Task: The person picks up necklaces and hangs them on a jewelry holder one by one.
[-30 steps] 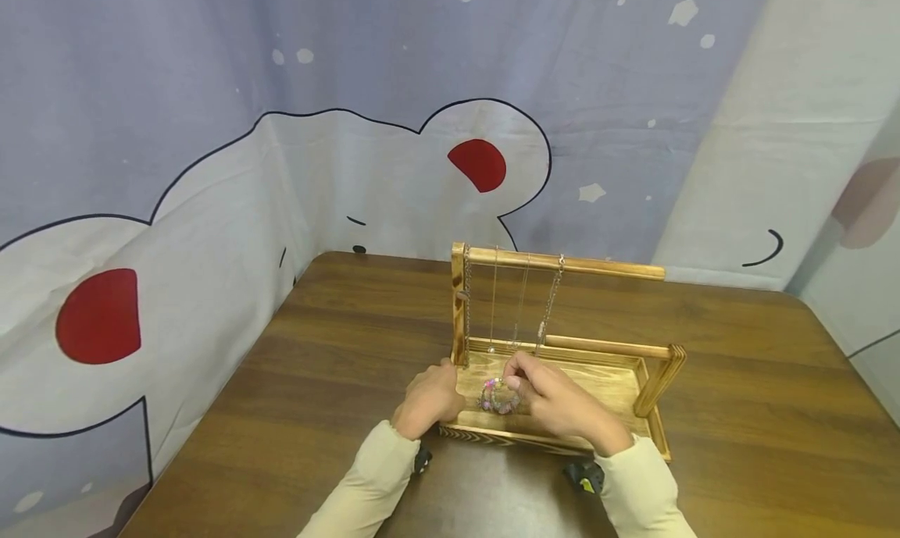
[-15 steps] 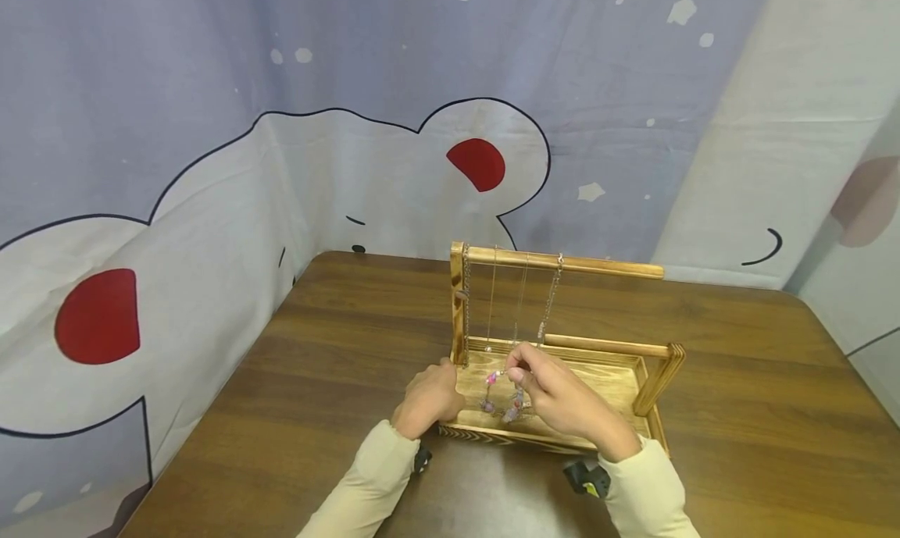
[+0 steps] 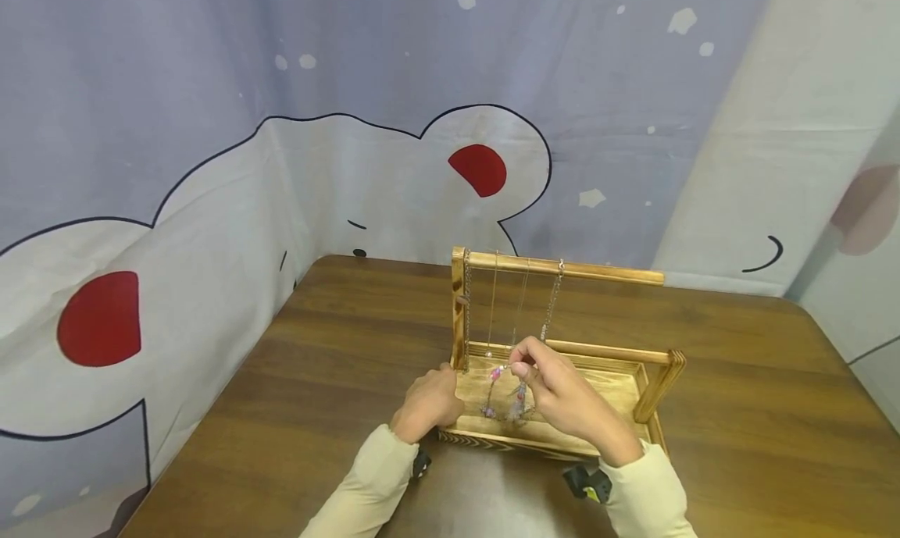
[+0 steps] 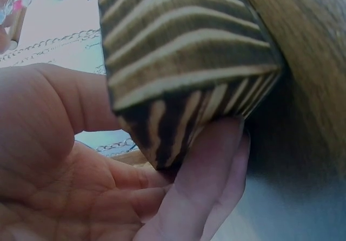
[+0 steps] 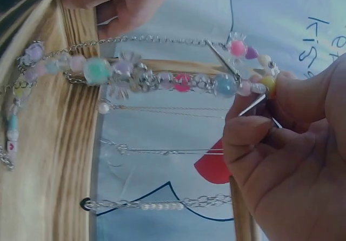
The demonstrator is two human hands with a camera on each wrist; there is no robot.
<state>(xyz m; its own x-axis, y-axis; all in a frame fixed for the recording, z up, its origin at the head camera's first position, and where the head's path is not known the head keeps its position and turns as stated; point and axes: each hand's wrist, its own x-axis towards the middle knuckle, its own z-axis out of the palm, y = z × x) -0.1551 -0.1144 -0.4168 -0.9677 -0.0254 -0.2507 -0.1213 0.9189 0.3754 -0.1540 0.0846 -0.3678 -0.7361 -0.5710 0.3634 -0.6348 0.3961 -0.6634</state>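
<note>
My right hand (image 3: 566, 393) pinches a colorful beaded necklace (image 5: 178, 82) between thumb and fingertips. Pastel, pink and clear beads join a silver chain, and the strand hangs in a loop over the tray of a wooden jewelry stand (image 3: 612, 386). Part of the strand dips close over the tray floor. My left hand (image 3: 429, 400) grips the stand's left end. In the left wrist view, thumb and fingers of the left hand (image 4: 81, 160) wrap around a striped wooden corner (image 4: 189, 52).
Several thin chains hang from the stand's upper bar (image 3: 583, 271), including one with a row of pearls (image 5: 162, 206). A lower bar (image 3: 612, 350) ends at a short right post (image 3: 659, 386). The brown table (image 3: 337, 350) meets a printed curtain (image 3: 351, 179) behind.
My right hand has risen a little, and the beads, bunched together a second ago, now hang spread in a longer loop. My left hand keeps its place on the stand.
</note>
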